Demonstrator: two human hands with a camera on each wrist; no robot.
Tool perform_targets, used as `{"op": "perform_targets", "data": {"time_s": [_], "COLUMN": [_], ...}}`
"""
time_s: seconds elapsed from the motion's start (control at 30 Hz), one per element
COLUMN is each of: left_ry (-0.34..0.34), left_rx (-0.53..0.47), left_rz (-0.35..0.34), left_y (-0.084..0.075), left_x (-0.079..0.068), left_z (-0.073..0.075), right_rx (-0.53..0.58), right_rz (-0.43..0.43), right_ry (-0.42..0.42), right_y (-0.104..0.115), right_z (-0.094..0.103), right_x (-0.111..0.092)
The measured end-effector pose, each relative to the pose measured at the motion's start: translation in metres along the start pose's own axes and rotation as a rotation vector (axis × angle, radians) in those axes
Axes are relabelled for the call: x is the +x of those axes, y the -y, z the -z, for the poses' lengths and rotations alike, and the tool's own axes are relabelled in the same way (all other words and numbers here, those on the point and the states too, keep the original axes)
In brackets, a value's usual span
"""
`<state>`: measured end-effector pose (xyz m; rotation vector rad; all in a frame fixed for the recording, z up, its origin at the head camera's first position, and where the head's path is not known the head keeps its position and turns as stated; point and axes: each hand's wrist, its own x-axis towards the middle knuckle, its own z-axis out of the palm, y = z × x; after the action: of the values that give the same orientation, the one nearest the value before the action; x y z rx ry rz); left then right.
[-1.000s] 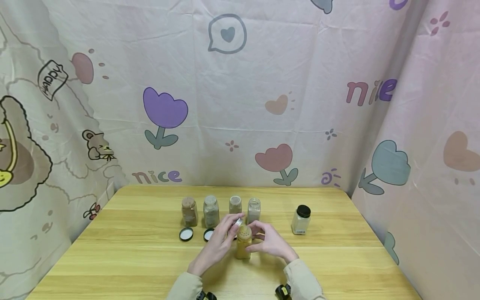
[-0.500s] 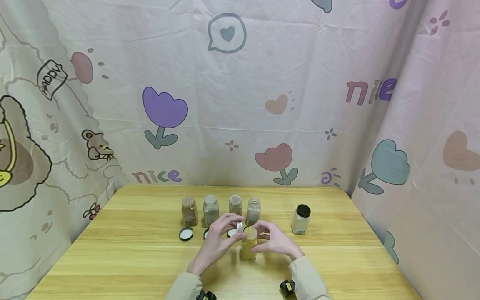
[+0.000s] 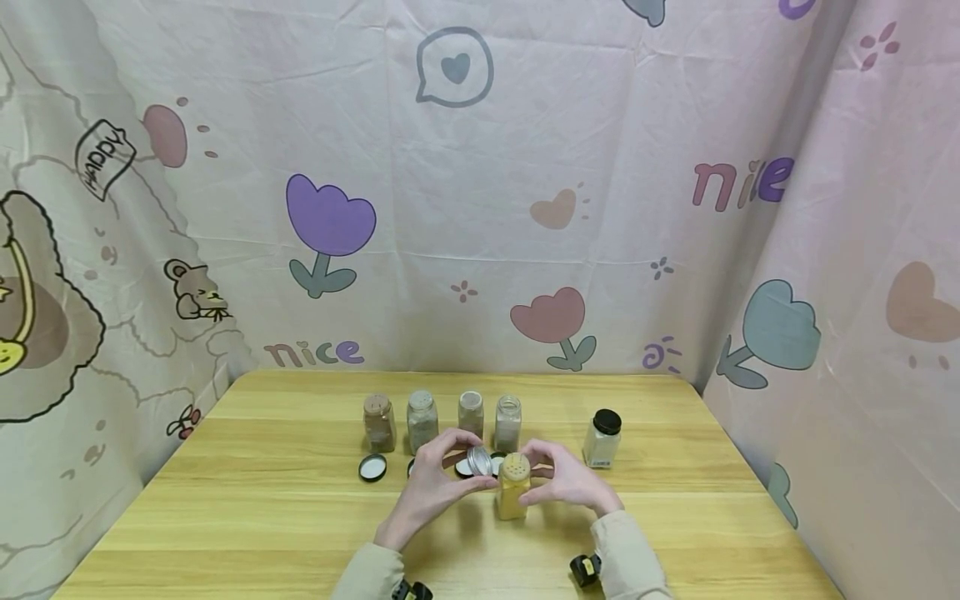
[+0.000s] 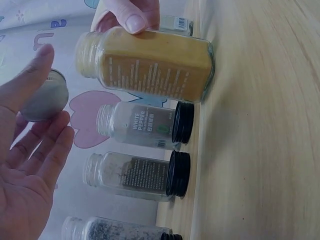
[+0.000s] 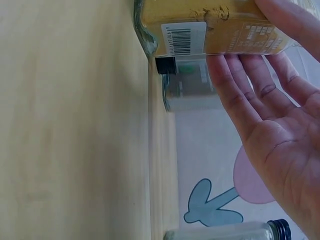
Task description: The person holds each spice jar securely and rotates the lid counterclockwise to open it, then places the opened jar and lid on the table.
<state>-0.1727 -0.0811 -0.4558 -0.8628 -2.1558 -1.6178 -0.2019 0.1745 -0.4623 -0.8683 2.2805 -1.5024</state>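
Note:
My left hand (image 3: 438,471) pinches a round silvery lid (image 3: 480,461) between thumb and fingers, beside the jar's top. In the left wrist view the lid (image 4: 47,97) shows a pale round face. My right hand (image 3: 566,477) holds a square glass spice jar (image 3: 513,496) of yellow powder, thumb on the near side and fingers behind. The jar is upright, and its perforated shaker top (image 3: 515,467) is exposed. White print covers one side of the jar (image 4: 155,65) in the left wrist view. A barcode label (image 5: 184,39) shows in the right wrist view.
Several uncapped spice jars stand in a row behind the hands, among them a reddish-brown one (image 3: 379,427) and a pale one (image 3: 507,427). Black-rimmed lids, such as the leftmost lid (image 3: 372,468), lie before them. A black-capped jar (image 3: 602,440) stands to the right on the wooden table (image 3: 247,517).
The right hand and the yellow jar have moved to the right. The lid in the left hand has come away from the jar's top and been turned.

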Motion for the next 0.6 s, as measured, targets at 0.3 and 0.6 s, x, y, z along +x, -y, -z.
{"op": "perform_targets", "data": {"time_s": [0.3,0.6], "left_ry": [0.039,0.077], "left_rx": [-0.006,-0.01], "left_rz": [0.035,0.038], "left_y": [-0.003,-0.001], "left_x": [-0.001,-0.001], "left_z": [0.001,0.001], "right_rx": [-0.006,-0.01], "right_rz": [0.008,-0.001], "right_ry": [-0.025,-0.082], "right_y": [-0.004,-0.009], "right_z": [0.012,0.021], "right_x": [-0.008,-0.016]}}
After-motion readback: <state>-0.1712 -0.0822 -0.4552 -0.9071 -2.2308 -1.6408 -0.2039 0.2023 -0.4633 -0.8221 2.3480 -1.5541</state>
